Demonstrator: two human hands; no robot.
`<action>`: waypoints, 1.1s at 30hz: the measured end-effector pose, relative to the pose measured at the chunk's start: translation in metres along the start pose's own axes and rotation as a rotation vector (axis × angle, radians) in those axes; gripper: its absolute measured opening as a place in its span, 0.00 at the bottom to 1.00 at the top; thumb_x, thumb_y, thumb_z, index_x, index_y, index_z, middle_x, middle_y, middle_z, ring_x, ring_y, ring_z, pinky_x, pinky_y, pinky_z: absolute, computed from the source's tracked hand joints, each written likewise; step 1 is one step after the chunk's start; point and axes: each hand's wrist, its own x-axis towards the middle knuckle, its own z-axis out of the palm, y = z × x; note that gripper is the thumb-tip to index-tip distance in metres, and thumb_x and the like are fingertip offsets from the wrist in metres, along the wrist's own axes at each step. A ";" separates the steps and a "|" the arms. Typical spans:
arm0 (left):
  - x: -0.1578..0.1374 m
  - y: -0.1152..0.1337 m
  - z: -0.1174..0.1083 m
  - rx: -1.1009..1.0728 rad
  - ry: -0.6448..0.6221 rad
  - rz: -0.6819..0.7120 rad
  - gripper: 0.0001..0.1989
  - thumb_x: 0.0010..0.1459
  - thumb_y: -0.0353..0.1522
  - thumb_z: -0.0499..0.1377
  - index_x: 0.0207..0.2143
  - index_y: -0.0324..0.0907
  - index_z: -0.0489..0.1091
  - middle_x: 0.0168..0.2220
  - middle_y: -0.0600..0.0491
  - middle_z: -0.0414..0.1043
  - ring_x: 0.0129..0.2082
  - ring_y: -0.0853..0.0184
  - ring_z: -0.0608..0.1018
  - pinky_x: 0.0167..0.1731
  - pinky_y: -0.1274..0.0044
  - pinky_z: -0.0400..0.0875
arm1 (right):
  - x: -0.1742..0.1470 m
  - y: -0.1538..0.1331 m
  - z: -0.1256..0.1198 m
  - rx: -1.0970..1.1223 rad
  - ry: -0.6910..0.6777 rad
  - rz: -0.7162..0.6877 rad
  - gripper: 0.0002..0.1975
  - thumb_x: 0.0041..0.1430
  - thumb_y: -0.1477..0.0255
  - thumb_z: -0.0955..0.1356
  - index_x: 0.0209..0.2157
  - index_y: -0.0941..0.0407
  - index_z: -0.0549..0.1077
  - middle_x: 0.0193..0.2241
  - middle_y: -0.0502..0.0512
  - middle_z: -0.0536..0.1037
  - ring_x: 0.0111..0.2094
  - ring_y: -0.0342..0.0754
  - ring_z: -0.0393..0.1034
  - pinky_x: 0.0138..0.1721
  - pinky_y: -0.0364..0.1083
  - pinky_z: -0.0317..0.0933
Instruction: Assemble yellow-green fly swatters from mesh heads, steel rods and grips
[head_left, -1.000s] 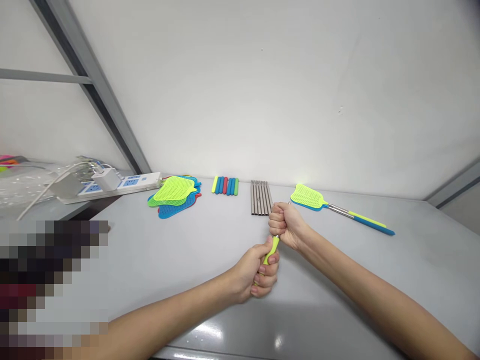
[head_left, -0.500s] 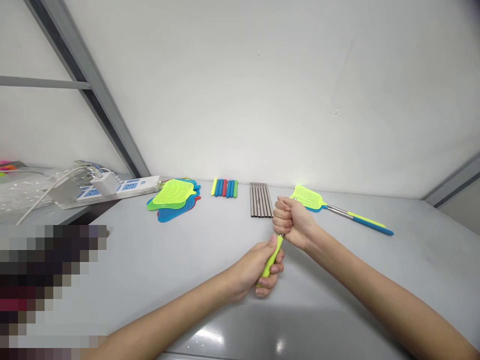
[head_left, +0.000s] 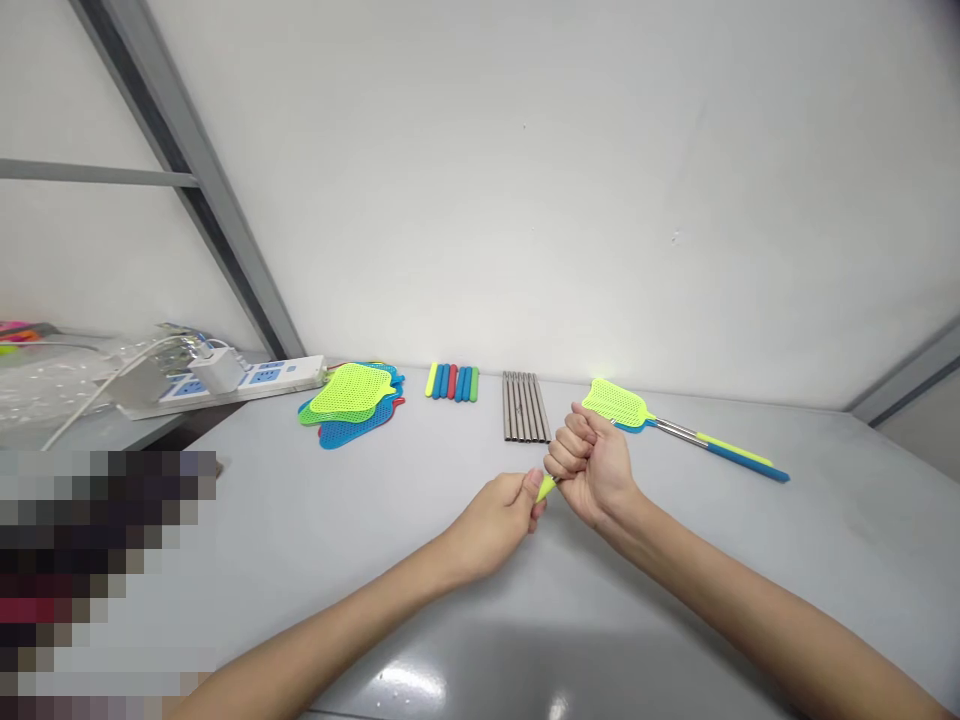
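Both of my hands meet over the middle of the table. Between the fingers of my left hand (head_left: 499,525) is a yellow-green handle (head_left: 545,488), mostly covered by the grip. My right hand (head_left: 589,465) makes a fist around a thin metal rod, and only short bits of the rod show at the fist's edges. The handle and rod line up end to end, tilted up to the right. Just behind my fist lie assembled fly swatters, a yellow-green head (head_left: 619,403) on top of a blue one, with blue and yellow-green handles.
Several metal tubes (head_left: 525,408) lie side by side near the wall. Left of them is a row of coloured handles (head_left: 452,382), then a pile of mesh swatter heads (head_left: 352,390). A power strip (head_left: 289,375) with cables and clear plastic (head_left: 67,385) occupies the left.
My left hand has moved up and closed further over the handle, which now shows less. The handle and rod lean more toward horizontal. My right hand keeps its fist.
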 end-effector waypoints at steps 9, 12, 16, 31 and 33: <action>0.002 -0.003 -0.010 -0.982 -0.618 -0.418 0.16 0.60 0.40 0.42 0.24 0.40 0.52 0.17 0.63 0.40 0.11 0.79 0.43 0.08 0.86 0.39 | 0.000 -0.010 0.004 -0.067 0.020 0.152 0.20 0.57 0.73 0.55 0.14 0.56 0.43 0.09 0.41 0.39 0.11 0.37 0.30 0.10 0.38 0.33; 0.004 -0.005 -0.009 -1.039 -0.694 -0.393 0.14 0.60 0.39 0.44 0.24 0.40 0.54 0.17 0.63 0.41 0.11 0.79 0.44 0.08 0.86 0.41 | -0.004 -0.016 0.007 -0.081 -0.015 0.147 0.20 0.56 0.72 0.56 0.14 0.56 0.42 0.09 0.41 0.39 0.11 0.37 0.30 0.10 0.38 0.34; 0.004 -0.004 -0.006 -0.992 -0.646 -0.349 0.15 0.58 0.41 0.45 0.25 0.40 0.55 0.17 0.62 0.43 0.12 0.79 0.47 0.09 0.86 0.45 | -0.006 -0.020 0.009 -0.119 -0.045 0.156 0.20 0.55 0.73 0.57 0.14 0.56 0.43 0.10 0.41 0.40 0.12 0.37 0.31 0.10 0.38 0.35; -0.002 0.005 -0.011 -1.103 -0.707 -0.312 0.16 0.59 0.39 0.44 0.24 0.39 0.57 0.17 0.61 0.45 0.11 0.80 0.48 0.09 0.86 0.39 | -0.008 -0.035 0.012 -0.219 -0.429 0.207 0.17 0.56 0.71 0.59 0.14 0.58 0.55 0.13 0.45 0.52 0.14 0.36 0.47 0.15 0.37 0.49; -0.007 0.005 -0.011 -1.118 -0.795 -0.374 0.16 0.59 0.39 0.43 0.23 0.39 0.56 0.15 0.61 0.44 0.09 0.80 0.44 0.08 0.86 0.34 | -0.012 -0.033 0.012 -0.255 -0.507 0.217 0.19 0.55 0.69 0.59 0.13 0.59 0.54 0.14 0.46 0.56 0.14 0.37 0.50 0.15 0.37 0.49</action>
